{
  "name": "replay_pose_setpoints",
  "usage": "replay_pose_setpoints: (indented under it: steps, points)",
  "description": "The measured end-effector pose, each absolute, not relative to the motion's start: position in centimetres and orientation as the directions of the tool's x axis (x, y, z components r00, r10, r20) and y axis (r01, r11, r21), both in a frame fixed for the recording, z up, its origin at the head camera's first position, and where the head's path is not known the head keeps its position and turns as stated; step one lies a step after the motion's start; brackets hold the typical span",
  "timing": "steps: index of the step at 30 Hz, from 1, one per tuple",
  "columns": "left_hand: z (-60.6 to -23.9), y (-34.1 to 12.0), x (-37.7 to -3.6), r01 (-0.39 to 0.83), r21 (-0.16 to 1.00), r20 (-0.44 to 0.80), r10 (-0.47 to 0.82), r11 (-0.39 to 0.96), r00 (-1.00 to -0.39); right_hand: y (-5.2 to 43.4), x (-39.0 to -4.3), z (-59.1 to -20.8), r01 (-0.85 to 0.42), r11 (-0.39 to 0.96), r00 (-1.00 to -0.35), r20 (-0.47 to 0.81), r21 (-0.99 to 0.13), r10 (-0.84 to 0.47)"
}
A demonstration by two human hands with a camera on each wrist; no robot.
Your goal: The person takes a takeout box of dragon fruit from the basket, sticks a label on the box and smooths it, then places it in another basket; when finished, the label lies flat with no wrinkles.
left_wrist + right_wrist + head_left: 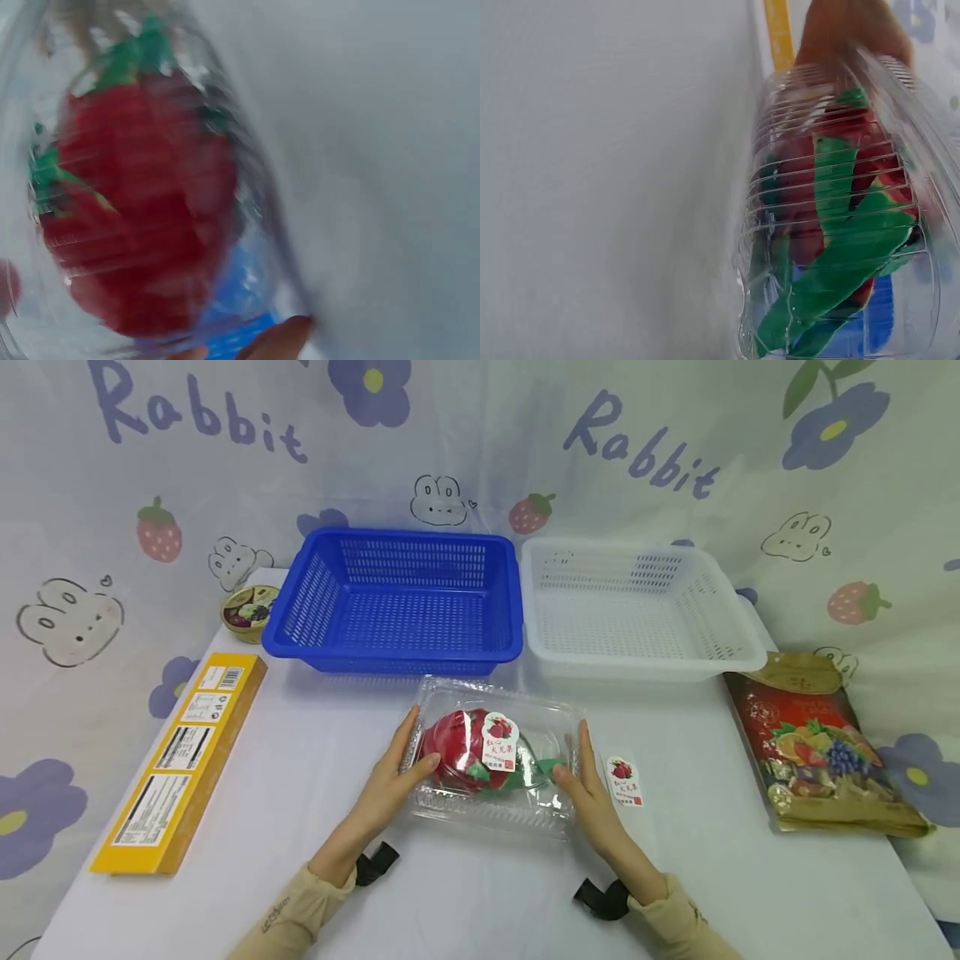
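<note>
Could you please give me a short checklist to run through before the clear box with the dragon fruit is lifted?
1. Left hand on the box's left end: ok, thumb lies on the lid.
2. Right hand on the right end: ok, fingers flat against the side.
3. Clear clamshell box lid closed over the dragon fruit: cannot tell, no latch is visible.
4. Blue basket free of contents: ok.
5. White basket free of contents: ok.
6. Loose label clear of the box: ok, it lies beside the right hand.
</note>
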State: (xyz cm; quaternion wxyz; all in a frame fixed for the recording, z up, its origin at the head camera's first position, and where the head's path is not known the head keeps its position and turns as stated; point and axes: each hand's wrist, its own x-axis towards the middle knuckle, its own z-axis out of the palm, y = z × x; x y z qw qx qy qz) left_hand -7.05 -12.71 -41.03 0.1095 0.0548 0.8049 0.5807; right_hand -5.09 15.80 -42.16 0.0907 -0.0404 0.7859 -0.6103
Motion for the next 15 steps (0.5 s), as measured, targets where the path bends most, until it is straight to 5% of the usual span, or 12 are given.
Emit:
replay_pose_setpoints:
  steps: [8,15]
  points:
    - [-39.3,-12.6,-6.1,-0.067,0.99,-0.095,0.232,0.128,-0.968,15.3,-4.5,-41.8,-0.016,0.199,-0.99,-0.013,-0.98,-0.141]
    - [-37.3,-14.5,-6.5,-0.198,0.98,-0.198,0.283,0.03,-0.938,14.5,-5.1,-39.9,-0.134,0.12,-0.971,0.107,-0.984,-0.212]
